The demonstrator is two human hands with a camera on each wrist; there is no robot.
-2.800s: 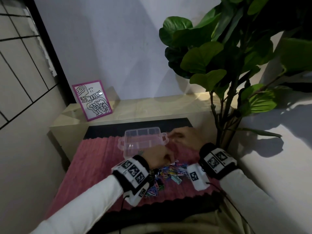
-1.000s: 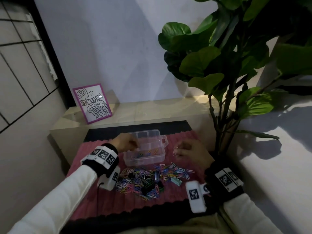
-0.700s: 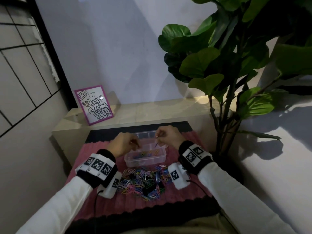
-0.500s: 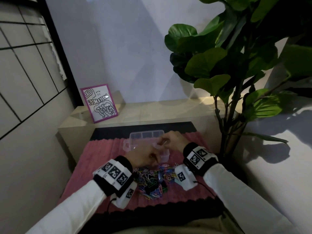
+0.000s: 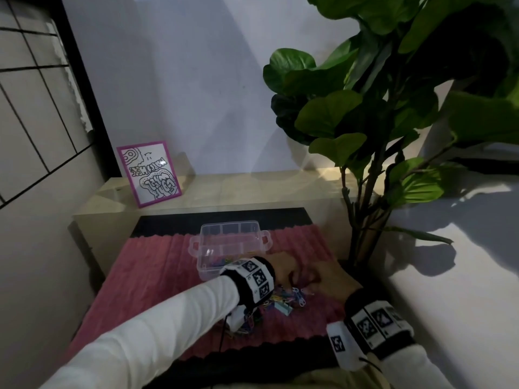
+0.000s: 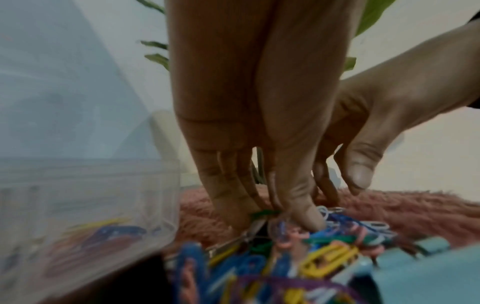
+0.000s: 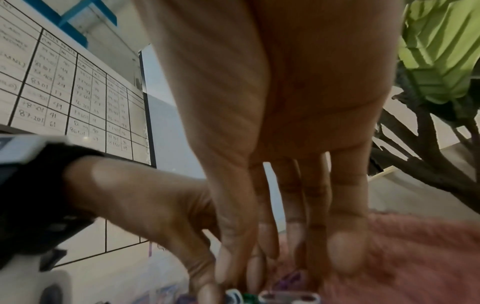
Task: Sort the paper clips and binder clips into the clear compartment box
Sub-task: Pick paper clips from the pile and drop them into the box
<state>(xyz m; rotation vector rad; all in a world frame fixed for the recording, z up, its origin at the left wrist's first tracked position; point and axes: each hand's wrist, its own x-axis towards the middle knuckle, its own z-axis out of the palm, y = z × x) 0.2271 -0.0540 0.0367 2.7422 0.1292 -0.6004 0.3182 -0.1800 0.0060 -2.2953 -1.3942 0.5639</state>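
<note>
A: What is in the clear compartment box?
B: Some coloured paper clips lie in its near compartment, behind the left hand. The far compartments look bare, but the transparent plastic is hard to read.
A: And the rest of the clips?
B: The pile of paper clips lies on the fluffy, ribbed pink mat, directly under both sets of fingers. Thin wire loops, many colours. A pale blue binder clip lies at the near side of the fingertips.
A: What do the fingers do?
B: The left thumb and fingers pinch into the pile, seemingly at a green clip. The right hand reaches down with straight fingers, its tips touching the clips. Whether it holds one, I cannot tell; the pictures are blurred there.
</note>
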